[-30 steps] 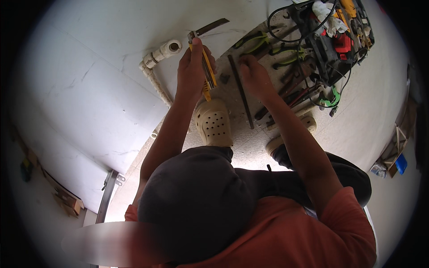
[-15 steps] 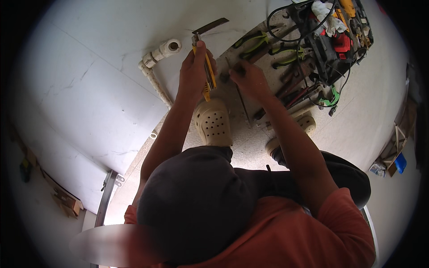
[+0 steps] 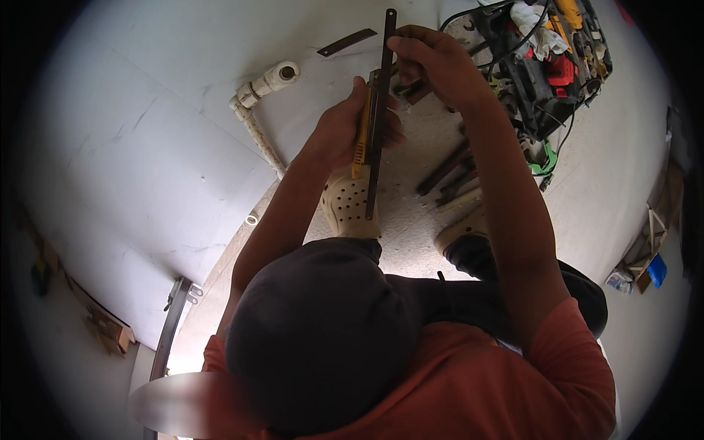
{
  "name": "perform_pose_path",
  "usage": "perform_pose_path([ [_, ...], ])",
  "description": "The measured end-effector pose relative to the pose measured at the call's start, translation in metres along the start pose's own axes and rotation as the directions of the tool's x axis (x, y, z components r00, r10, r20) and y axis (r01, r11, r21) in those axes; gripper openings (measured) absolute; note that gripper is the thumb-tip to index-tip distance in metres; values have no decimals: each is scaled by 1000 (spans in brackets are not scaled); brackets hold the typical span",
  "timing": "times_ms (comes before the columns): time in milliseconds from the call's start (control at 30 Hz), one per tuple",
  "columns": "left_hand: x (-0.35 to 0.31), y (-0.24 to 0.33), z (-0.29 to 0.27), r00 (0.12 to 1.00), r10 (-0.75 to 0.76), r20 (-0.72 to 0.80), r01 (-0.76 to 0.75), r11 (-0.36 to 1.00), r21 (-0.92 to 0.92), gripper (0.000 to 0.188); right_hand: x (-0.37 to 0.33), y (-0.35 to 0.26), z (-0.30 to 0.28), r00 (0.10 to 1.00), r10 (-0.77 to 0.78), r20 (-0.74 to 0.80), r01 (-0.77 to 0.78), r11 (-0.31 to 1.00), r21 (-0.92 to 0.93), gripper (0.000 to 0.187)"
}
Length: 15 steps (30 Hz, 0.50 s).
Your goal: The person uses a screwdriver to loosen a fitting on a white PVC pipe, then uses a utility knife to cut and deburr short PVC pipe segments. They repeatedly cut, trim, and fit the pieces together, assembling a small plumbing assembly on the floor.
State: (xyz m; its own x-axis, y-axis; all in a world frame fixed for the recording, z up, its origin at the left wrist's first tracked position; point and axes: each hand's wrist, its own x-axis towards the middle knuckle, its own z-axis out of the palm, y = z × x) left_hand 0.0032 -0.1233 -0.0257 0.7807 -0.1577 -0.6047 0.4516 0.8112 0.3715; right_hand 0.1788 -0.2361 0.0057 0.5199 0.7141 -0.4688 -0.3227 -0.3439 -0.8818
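Observation:
My left hand [image 3: 339, 133] is closed around a yellow utility knife [image 3: 360, 150], held upright with its metal end pointing away from me. Between thumb and fingers, my right hand [image 3: 444, 67] pinches a long, dark hacksaw blade [image 3: 378, 136] near its far end. The hacksaw blade hangs lengthwise along the knife's right side, close against it; I cannot tell whether they touch. A short dark blade [image 3: 347, 42] lies flat on the pale board beyond my left hand. My left hand's fingertips are partly hidden behind the knife and hacksaw blade.
A white elbowed pipe [image 3: 257, 92] lies left of my hands. To the right stands a black tool tray [image 3: 539, 110] full of tools, with a black cable over it. Dark-handled tools [image 3: 446, 170] lie on the floor near my beige clogs [image 3: 350, 202].
My right hand has lifted the hacksaw blade from low beside my foot and brought it up and away, alongside the knife. My left hand has shifted right and slightly nearer with the knife.

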Motion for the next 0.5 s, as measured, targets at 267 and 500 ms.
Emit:
perform_pose_path([
  [267, -4, -1, -2, 992, -8, 123, -3, 996, 89, 72, 27, -8, -24, 998, -26, -52, 38, 968, 249, 20],
  [500, -3, 9, 0, 994, 87, -72, -85, 996, 29, 63, 11, -8, -49, 981, -176, -81, 193, 858, 476, 21],
])
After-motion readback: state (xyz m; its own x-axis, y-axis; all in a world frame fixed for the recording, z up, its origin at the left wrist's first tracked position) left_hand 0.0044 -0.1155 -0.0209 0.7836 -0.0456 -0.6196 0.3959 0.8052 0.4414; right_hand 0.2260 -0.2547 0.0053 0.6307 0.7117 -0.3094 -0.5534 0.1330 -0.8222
